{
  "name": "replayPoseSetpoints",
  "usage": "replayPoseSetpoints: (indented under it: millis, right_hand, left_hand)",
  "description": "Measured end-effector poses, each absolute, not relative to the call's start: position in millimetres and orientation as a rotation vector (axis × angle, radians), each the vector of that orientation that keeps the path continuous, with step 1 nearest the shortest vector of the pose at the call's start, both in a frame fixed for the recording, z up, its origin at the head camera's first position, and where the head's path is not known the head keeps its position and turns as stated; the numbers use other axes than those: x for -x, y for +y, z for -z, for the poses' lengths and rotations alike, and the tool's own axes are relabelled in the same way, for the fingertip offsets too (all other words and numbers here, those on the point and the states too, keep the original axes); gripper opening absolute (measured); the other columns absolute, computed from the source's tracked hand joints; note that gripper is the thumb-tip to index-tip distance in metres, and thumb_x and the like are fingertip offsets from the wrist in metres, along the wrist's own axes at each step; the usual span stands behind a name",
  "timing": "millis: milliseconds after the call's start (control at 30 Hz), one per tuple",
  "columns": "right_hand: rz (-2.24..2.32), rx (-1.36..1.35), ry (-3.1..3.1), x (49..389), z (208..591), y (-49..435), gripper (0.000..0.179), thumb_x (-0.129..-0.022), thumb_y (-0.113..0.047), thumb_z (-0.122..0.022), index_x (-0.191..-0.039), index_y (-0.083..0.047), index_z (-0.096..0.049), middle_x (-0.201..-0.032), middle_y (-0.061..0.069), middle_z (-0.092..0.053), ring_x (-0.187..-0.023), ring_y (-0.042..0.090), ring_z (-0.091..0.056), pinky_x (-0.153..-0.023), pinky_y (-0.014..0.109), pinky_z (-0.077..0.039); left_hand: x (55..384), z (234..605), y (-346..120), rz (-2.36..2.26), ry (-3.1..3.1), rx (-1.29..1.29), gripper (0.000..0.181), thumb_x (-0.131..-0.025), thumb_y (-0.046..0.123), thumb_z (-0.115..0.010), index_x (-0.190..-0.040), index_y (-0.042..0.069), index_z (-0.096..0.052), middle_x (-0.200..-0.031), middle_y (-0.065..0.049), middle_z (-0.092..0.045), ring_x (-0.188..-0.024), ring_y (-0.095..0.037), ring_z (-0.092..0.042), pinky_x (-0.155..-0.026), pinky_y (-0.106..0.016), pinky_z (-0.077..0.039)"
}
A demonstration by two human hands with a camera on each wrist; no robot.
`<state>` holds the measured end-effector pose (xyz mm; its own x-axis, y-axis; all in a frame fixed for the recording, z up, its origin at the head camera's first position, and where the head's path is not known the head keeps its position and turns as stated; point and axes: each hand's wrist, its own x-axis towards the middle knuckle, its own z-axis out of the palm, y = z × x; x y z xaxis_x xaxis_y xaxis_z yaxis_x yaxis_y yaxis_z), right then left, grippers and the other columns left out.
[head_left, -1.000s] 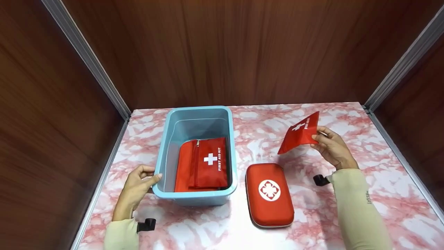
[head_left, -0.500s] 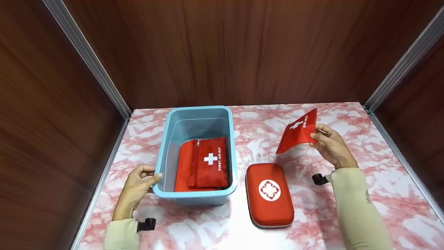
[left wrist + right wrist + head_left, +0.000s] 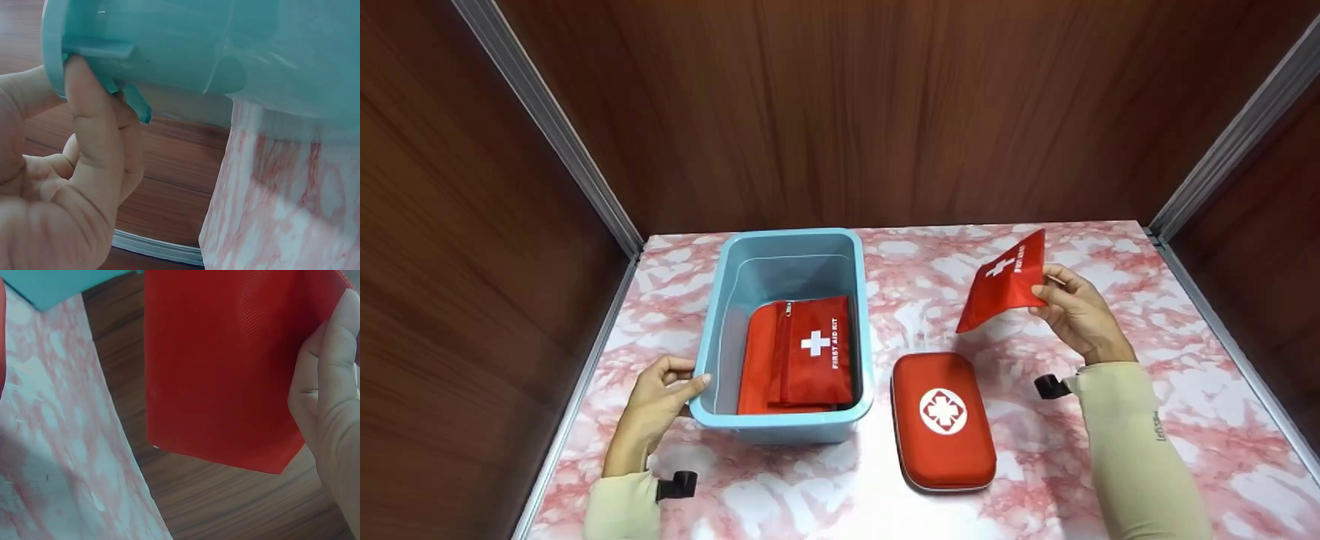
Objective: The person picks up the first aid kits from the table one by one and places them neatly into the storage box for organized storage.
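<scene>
My left hand [image 3: 656,401] grips the near left corner of a blue plastic bin [image 3: 787,421], thumb over the rim and fingers curled under it, as the left wrist view also shows. Inside the bin lies a red first aid pouch [image 3: 814,379] with a white cross and a zipper, on top of another red item [image 3: 756,360]. My right hand [image 3: 1076,311] pinches the right edge of a second red first aid pouch [image 3: 997,289], held tilted above the table. In the right wrist view the plain back of this pouch [image 3: 219,382] hangs from the fingers.
A red hard-shell first aid case [image 3: 945,457] with a white round emblem lies on the marbled table [image 3: 780,495], between the bin and my right forearm. Wooden panels [image 3: 885,112] with metal edge strips enclose the table at the back and sides.
My right hand has risen slightly, and the pouch in it has shifted a little up and to the left. The left hand, bin and hard-shell case have stayed in place.
</scene>
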<state>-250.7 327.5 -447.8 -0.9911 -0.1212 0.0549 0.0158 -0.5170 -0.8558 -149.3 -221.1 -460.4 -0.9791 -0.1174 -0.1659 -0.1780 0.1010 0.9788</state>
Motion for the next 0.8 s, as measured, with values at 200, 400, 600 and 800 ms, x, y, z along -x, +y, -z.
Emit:
replayPoseSetpoints:
  millis: [200, 400, 600, 800]
  right_hand:
    - [2.659, 0.183, 1.513, 249.3, 442.4, 321.6, 0.03, -0.096, 0.016, -0.045, -0.104, -0.005, -0.063, -0.098, 0.009, -0.063, -0.077, 0.019, -0.068, -0.062, 0.025, -0.059]
    - [2.65, 0.236, 1.496, 246.5, 438.1, 318.2, 0.03, -0.097, 0.016, -0.044, -0.105, -0.005, -0.064, -0.098, 0.009, -0.064, -0.078, 0.02, -0.068, -0.063, 0.025, -0.059]
    - [2.646, 0.333, 1.423, 245.2, 434.8, 315.2, 0.03, -0.097, 0.016, -0.044, -0.104, -0.005, -0.065, -0.098, 0.01, -0.065, -0.08, 0.021, -0.069, -0.065, 0.026, -0.059]
    - [2.649, 0.437, 1.349, 244.4, 432.0, 309.2, 0.029, -0.097, 0.016, -0.044, -0.106, -0.003, -0.064, -0.1, 0.011, -0.065, -0.082, 0.022, -0.069, -0.066, 0.026, -0.059]
  left_hand:
    - [149.6, 461.0, -221.0, -2.056, 2.293, 0.312, 0.029, -0.09, -0.005, -0.068, -0.114, -0.01, -0.051, -0.093, -0.009, -0.063, -0.068, -0.012, -0.064, -0.057, -0.028, -0.055]
    - [149.8, 460.3, -221.4, -2.058, 2.29, 0.308, 0.029, -0.09, -0.005, -0.067, -0.114, -0.01, -0.051, -0.093, -0.009, -0.062, -0.069, -0.013, -0.064, -0.058, -0.028, -0.056]
    - [149.9, 461.5, -221.7, -2.066, 2.295, 0.309, 0.027, -0.09, -0.007, -0.067, -0.112, -0.01, -0.051, -0.092, -0.01, -0.062, -0.068, -0.013, -0.063, -0.057, -0.028, -0.056]
    - [149.8, 462.2, -221.0, -2.081, 2.283, 0.305, 0.027, -0.09, -0.008, -0.066, -0.112, -0.011, -0.052, -0.092, -0.011, -0.063, -0.07, -0.015, -0.065, -0.058, -0.03, -0.057]
